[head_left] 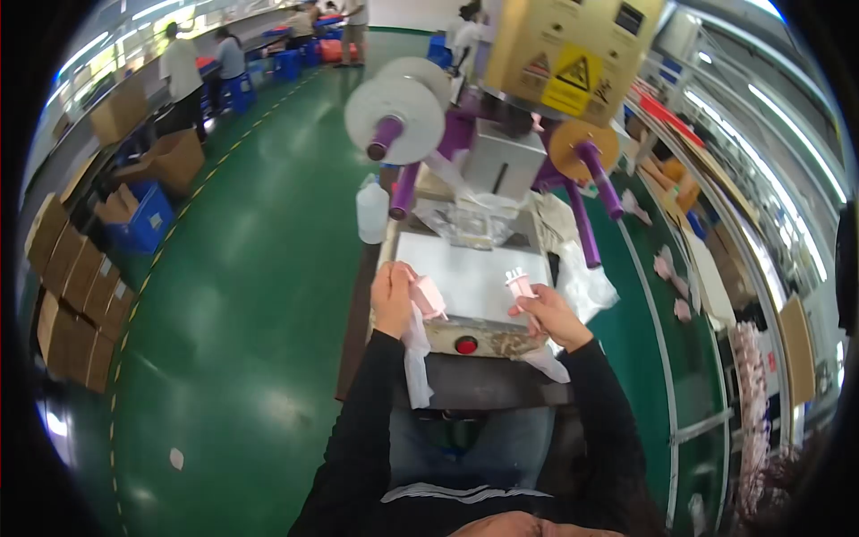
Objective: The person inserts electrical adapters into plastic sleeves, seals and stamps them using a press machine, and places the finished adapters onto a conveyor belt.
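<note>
My left hand (391, 299) is closed on a pink plug adapter (428, 297), a small block with a pin showing at its lower right. Thin white wrapping (417, 358) hangs below that hand. Closed around a second pink plug (519, 285), my right hand (552, 317) keeps its pale prongs pointing up and away from me. Both plugs are above the near part of a white work plate (458, 264), apart from each other. A red button (466, 345) sits on the machine's front edge, between and below my hands.
A hot-stamping-type machine with a gold head (573, 54) and a yellow warning label stands ahead. A white film reel (394, 112) and purple bars flank it. A plastic bottle (372, 211) is at the left. Cardboard boxes (76, 277) stand farther left; people work in the background.
</note>
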A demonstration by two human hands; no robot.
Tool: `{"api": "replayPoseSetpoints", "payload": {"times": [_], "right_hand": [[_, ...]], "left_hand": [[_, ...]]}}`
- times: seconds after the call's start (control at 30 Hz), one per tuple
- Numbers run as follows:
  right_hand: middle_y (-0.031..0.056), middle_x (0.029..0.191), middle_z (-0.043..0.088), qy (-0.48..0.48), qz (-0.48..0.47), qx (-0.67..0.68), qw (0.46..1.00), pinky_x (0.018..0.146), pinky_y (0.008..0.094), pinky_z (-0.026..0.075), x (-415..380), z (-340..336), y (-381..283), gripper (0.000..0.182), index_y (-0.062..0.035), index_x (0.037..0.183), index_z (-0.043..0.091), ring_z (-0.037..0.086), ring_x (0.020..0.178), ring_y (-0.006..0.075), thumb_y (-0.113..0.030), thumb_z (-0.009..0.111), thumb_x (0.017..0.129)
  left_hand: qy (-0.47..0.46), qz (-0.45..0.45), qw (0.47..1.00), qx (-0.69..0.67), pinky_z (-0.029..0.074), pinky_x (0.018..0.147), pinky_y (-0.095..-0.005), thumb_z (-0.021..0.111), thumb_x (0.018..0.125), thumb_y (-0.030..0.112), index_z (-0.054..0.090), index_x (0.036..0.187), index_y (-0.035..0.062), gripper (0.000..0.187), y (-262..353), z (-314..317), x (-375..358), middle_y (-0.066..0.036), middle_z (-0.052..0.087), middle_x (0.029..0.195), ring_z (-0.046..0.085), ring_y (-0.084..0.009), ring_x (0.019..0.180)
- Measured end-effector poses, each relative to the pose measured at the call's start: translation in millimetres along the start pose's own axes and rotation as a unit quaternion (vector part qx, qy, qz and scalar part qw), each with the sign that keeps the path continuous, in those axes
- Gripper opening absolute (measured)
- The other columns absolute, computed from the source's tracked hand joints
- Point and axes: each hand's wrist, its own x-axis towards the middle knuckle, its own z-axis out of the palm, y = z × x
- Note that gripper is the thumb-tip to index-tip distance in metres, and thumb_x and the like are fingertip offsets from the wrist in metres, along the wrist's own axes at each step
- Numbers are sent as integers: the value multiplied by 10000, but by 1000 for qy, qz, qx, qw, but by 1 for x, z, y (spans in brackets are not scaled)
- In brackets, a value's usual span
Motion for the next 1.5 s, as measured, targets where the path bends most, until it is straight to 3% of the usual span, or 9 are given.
{"api": "replayPoseSetpoints", "payload": {"times": [0.3, 0.57, 0.83, 1.0, 1.1, 1.17, 1.33, 1.43, 1.5], "right_hand": [[284, 1054, 709, 229, -173, -434, 854, 832, 480, 565, 147, 33, -29, 709, 58, 1263, 547, 692, 968, 484, -555, 641, 919], [178, 1190, 718, 149, -144, -550, 809, 926, 470, 545, 192, 28, -49, 584, -166, 1260, 699, 684, 1087, 397, -617, 624, 897], [238, 1314, 644, 238, -260, -596, 722, 1016, 483, 498, 195, 47, -36, 752, -58, 1376, 596, 623, 1194, 421, -639, 624, 899], [281, 1395, 571, 190, -280, -566, 752, 1088, 469, 444, 193, 24, -15, 769, -16, 1419, 546, 550, 1296, 434, -570, 666, 901], [309, 1433, 520, 108, -223, -364, 898, 1144, 467, 384, 140, 1, -23, 733, 13, 1449, 501, 496, 1345, 454, -445, 708, 915], [313, 1445, 502, 263, -364, -447, 773, 1156, 480, 361, 79, -17, 22, 720, 45, 1474, 443, 484, 1339, 475, -339, 713, 928], [331, 1465, 474, 477, -169, 174, 844, 1099, 457, 435, 7, 21, 150, 731, 119, 1437, 423, 534, 1294, 455, -318, 714, 928], [303, 1464, 498, 264, -82, -455, 846, 951, 426, 539, -76, 34, 74, 735, 60, 1477, 416, 661, 1137, 378, -353, 704, 942], [298, 1462, 503, 159, -61, -419, 892, 909, 418, 554, -101, 28, 33, 761, 27, 1514, 369, 683, 1084, 353, -393, 679, 960]], "left_hand": [[-50, -39, 995, 74, 447, 690, -245, 495, 1081, 166, 623, 910, 25, 256, 22, 1, -5, -18, 686, 861, 534, -62, 740], [-120, -64, 982, 131, 452, 682, -246, 496, 1074, 153, 625, 904, 14, 255, 23, -1, -6, -23, 692, 857, 541, -62, 729], [-119, -43, 985, 114, 459, 690, -249, 489, 1070, 135, 633, 940, 9, 232, 29, 2, -6, -20, 672, 832, 548, -73, 724], [-89, 38, 984, 149, 456, 702, -239, 493, 1070, 131, 662, 1020, -7, 224, 39, 11, -10, 2, 635, 830, 540, -65, 738], [22, -108, 992, 61, 450, 714, -231, 503, 1066, 133, 662, 1172, -26, 248, 64, -14, -22, 29, 605, 867, 531, -53, 764], [56, -87, 989, 110, 441, 714, -214, 516, 1066, 143, 622, 1295, -31, 307, 67, -51, -48, 39, 605, 911, 522, -37, 792], [29, -196, 965, 169, 398, 622, -208, 514, 1070, 148, 627, 1286, -29, 301, 43, -66, -73, 45, 540, 799, 479, -32, 703], [-41, -176, 959, 216, 396, 632, -202, 509, 1075, 152, 632, 1264, -49, 302, 43, -70, -69, 48, 544, 800, 481, -32, 704], [-29, -189, 958, 215, 402, 641, -203, 517, 1072, 158, 635, 1243, -49, 292, 65, -77, -72, 44, 553, 808, 489, -33, 715]]}}
